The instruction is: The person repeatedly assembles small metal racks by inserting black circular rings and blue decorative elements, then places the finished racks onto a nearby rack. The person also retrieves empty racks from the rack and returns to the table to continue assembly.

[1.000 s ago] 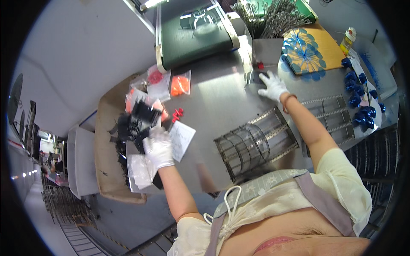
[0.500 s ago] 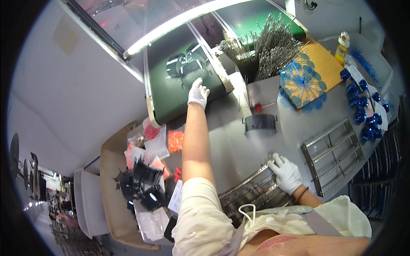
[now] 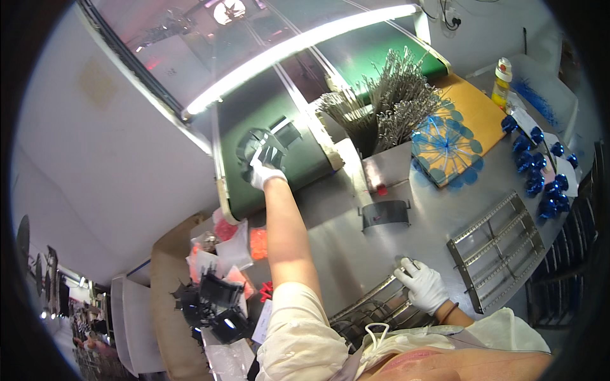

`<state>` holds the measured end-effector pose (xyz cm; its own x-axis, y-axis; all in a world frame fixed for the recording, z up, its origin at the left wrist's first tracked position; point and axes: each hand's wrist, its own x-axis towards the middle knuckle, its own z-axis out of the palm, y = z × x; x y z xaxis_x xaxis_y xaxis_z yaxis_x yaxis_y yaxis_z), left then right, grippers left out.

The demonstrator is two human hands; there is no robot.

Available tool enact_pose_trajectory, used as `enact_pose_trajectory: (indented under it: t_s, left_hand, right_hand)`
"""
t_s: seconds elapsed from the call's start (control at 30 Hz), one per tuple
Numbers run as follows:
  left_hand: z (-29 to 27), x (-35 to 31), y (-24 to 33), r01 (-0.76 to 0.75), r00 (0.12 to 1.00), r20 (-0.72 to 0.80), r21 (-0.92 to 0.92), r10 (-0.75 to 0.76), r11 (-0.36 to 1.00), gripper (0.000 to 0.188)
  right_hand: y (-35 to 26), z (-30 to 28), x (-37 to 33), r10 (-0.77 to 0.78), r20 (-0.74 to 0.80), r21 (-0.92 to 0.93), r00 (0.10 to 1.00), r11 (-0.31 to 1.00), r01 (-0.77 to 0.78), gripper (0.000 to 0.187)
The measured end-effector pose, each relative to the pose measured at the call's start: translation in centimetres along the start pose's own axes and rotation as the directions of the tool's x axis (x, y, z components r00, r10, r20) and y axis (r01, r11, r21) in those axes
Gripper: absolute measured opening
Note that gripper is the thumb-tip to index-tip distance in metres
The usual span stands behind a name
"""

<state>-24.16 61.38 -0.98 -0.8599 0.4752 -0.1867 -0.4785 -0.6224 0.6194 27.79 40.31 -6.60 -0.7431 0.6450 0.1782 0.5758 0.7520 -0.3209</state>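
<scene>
My left hand (image 3: 268,176), in a white glove, reaches out to the green conveyor belt (image 3: 240,198) at the far left. Its fingers are closed on the near edge of a black curved plastic part (image 3: 273,157). Beside this lie more such parts (image 3: 254,143), slightly blurred. Close to my body, my gloved right hand (image 3: 424,289) has its fingers curled over the end of a metal frame rack (image 3: 375,303). The rack's near side is hidden by my clothing. Another black curved part (image 3: 386,214) stands on the metal table (image 3: 330,222) beyond that hand.
A second metal frame (image 3: 497,251) lies on the right. Many wire hooks (image 3: 397,105) stand bunched behind, beside blue discs (image 3: 448,146) on yellow board (image 3: 486,105). Blue shiny ornaments (image 3: 534,181) and a bottle (image 3: 501,82) are far right; black parts (image 3: 219,298) and orange packets (image 3: 258,243) sit left.
My left hand has moved left onto the black parts and closed on one; the parts have shifted on the belt. My right hand stays at the rack. The whole view has tilted upward.
</scene>
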Motion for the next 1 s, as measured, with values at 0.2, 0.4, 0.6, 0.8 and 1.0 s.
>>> enact_pose_trajectory:
  t_s: [0.2,0.4,0.6,0.8,1.0]
  left_hand:
    - [-5.8,-13.2,7.7,0.339,0.875,0.343,0.071,-0.342,0.938,0.013]
    - [-9.7,-35.1,13.3,-0.229,0.835,0.545,0.467,-0.074,0.854,0.054]
    - [-10.9,-52.2,12.9,-0.443,0.687,0.708,0.587,-0.164,0.677,0.096]
    - [-10.5,-56.7,14.2,-0.914,0.377,0.892,0.401,-0.25,0.055,0.089]
    - [-10.3,-53.8,11.3,-0.883,0.196,0.904,0.331,0.379,-0.333,0.067]
  right_hand:
    - [0.0,0.8,-1.9,-0.042,-0.025,0.006,0.999,0.999,0.042,0.054]
    - [-0.4,-1.8,-1.2,-0.063,-0.256,0.123,0.965,0.988,0.097,0.064]
    - [-4.4,-10.3,3.6,0.052,-0.525,0.482,0.85,0.841,0.246,0.1]
    - [-6.6,-11.1,4.2,0.081,-0.386,0.787,0.919,0.549,0.282,0.087]
    - [-11.2,-11.4,-0.9,-0.418,-0.332,0.369,0.846,0.767,0.524,0.041]
